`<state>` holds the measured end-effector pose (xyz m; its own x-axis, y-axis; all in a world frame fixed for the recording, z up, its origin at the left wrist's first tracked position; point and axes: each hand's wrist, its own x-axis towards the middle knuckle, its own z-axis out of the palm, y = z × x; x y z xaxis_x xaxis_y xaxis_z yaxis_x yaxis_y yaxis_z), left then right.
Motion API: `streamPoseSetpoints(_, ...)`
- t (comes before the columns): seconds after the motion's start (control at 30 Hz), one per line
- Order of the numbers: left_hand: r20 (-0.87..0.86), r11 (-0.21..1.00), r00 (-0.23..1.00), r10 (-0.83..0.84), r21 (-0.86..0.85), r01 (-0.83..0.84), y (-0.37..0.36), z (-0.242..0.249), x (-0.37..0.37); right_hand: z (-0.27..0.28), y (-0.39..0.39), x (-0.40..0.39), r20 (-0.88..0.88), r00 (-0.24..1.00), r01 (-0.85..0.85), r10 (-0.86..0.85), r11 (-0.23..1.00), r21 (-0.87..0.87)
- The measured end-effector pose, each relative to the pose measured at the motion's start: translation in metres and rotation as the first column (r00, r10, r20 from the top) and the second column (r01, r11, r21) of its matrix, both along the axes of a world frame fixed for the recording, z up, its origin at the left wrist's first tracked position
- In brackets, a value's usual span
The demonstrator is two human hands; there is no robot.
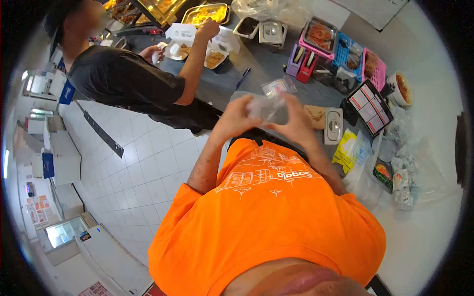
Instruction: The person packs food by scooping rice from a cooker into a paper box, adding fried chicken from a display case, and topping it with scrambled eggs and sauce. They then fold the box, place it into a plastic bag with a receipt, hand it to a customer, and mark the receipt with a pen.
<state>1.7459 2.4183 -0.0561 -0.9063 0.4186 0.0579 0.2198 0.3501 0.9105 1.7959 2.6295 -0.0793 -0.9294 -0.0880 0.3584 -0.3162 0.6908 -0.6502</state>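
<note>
My left hand [236, 119] and my right hand [296, 121] are held up in front of my waist, at the counter's edge. Between them is a small clear plastic bag [268, 109], gripped from both sides with curled fingers and thumbs. It is blurred, and I cannot make out whether anything is inside. Just beyond the hands, a flat clear packet [279, 87] lies on the dark counter [256, 56]. A blue pen [243, 78] rests to its left. Right of my right hand are a brown paper piece [315, 116] and a steel lidded pan [333, 126].
At left a co-worker [123, 74] in black reaches over open takeaway boxes [215, 58]. Tape dispensers [307, 66], colored baskets [374, 69] with food and a tilted screen [369, 107] crowd the right. A yellow packet [345, 151] and plastic bags [405, 172] lie nearer.
</note>
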Motion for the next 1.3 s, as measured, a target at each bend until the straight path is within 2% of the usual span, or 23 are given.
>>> streamPoseSetpoints(0.1,0.049,0.954,0.978,-0.2,-0.216,0.206,-0.005,0.03,0.017,-0.049,-0.024,-0.032,0.433,0.895,-0.016,0.106,0.978,-0.206)
streamPoseSetpoints(0.17,-0.253,0.674,0.95,0.183,-0.672,-0.308,-0.027,0.019,0.017,-0.035,-0.017,-0.025,0.272,0.962,0.062,-0.019,0.987,-0.15)
streamPoseSetpoints(0.23,-0.517,0.639,0.844,0.146,-0.602,-0.479,-0.062,-0.047,0.002,-0.029,-0.006,-0.025,0.087,0.986,0.151,-0.143,0.983,-0.103)
streamPoseSetpoints(0.3,-0.719,0.615,0.69,0.089,-0.505,-0.605,-0.077,-0.107,-0.005,-0.035,0.002,-0.016,0.38,0.91,0.042,-0.163,0.951,0.307)
streamPoseSetpoints(0.37,0.323,0.821,0.797,0.51,0.093,-0.563,-0.065,-0.134,-0.035,-0.036,0.008,-0.025,0.351,0.925,0.004,-0.144,0.929,0.369)
streamPoseSetpoints(0.43,-0.455,0.673,0.496,0.74,0.491,-0.553,-0.022,0.007,-0.031,0.044,0.01,-0.025,-0.332,0.903,0.324,-0.274,0.94,0.107)
streamPoseSetpoints(0.57,-0.944,0.864,0.33,-0.006,-0.171,-0.473,-0.068,0.014,0.0,0.038,0.038,0.009,-0.677,0.734,-0.057,-0.046,0.99,-0.128)
streamPoseSetpoints(0.6,-0.694,0.958,0.719,0.035,-0.182,-0.222,-0.065,0.0,-0.012,-0.008,0.037,0.004,-0.334,0.942,-0.016,0.031,0.999,0.048)
streamPoseSetpoints(0.63,-0.525,0.904,0.836,-0.158,-0.418,-0.092,-0.1,-0.063,-0.016,-0.04,0.037,0.003,0.065,0.998,-0.042,0.028,0.974,0.224)
streamPoseSetpoints(0.7,0.182,0.914,0.969,-0.169,-0.338,0.223,-0.128,-0.12,0.013,-0.055,0.033,0.023,0.686,0.699,0.2,0.2,0.867,-0.456)
streamPoseSetpoints(0.73,0.203,0.913,0.963,-0.176,-0.331,0.237,-0.131,-0.12,0.025,-0.076,0.037,0.032,0.694,0.567,0.281,0.444,0.687,-0.67)
streamPoseSetpoints(0.77,0.568,0.958,0.801,-0.188,-0.073,0.276,-0.139,-0.116,0.045,-0.093,0.043,0.05,0.714,0.54,0.317,0.445,0.678,-0.663)
streamPoseSetpoints(0.8,0.818,0.964,0.516,-0.255,0.174,0.2,-0.144,-0.11,0.056,-0.097,0.046,0.055,0.513,0.479,0.429,0.712,0.32,-0.845)
streamPoseSetpoints(0.83,0.818,0.96,0.509,-0.267,0.181,0.213,-0.143,-0.103,0.055,-0.097,0.054,0.048,0.206,0.474,0.514,0.856,-0.079,-0.854)
streamPoseSetpoints(0.9,0.754,0.794,0.53,-0.39,0.566,-0.222,-0.139,-0.091,0.062,-0.094,0.057,0.049,0.135,0.489,0.59,0.862,-0.213,-0.778)
streamPoseSetpoints(0.93,0.651,0.611,0.688,-0.321,0.697,-0.375,-0.127,-0.092,0.062,-0.091,0.057,0.044,0.249,0.434,0.505,0.866,-0.005,-0.863)
streamPoseSetpoints(1.0,0.689,0.207,0.513,-0.512,0.678,-0.705,-0.115,-0.084,0.032,-0.099,0.044,0.032,0.5,0.367,0.181,0.785,0.467,-0.865)
streamPoseSetpoints(1.03,0.692,0.211,0.504,-0.517,0.674,-0.708,-0.107,-0.068,0.021,-0.096,0.043,0.023,0.505,0.369,0.191,0.78,0.468,-0.863)
streamPoseSetpoints(1.1,0.671,0.784,0.694,-0.259,0.566,-0.255,-0.093,-0.039,-0.001,-0.083,0.05,-0.002,0.568,0.611,0.433,0.551,0.368,-0.823)
streamPoseSetpoints(1.13,0.672,0.781,0.694,-0.259,0.569,-0.259,-0.085,-0.046,-0.01,-0.088,0.07,-0.021,0.656,0.641,0.453,0.398,0.495,-0.742)
streamPoseSetpoints(1.2,0.479,0.999,0.878,0.004,-0.049,0.022,-0.069,-0.064,-0.019,-0.091,0.081,-0.03,0.721,0.651,0.485,0.24,0.599,-0.637)
streamPoseSetpoints(1.27,0.557,0.987,0.829,0.045,0.105,-0.124,-0.073,-0.094,-0.028,-0.085,0.074,-0.035,0.374,0.884,0.32,-0.281,0.946,-0.046)
streamPoseSetpoints(1.3,0.632,0.927,0.772,0.063,0.25,-0.28,-0.07,-0.105,-0.033,-0.07,0.069,-0.039,0.373,0.884,0.32,-0.282,0.946,-0.044)
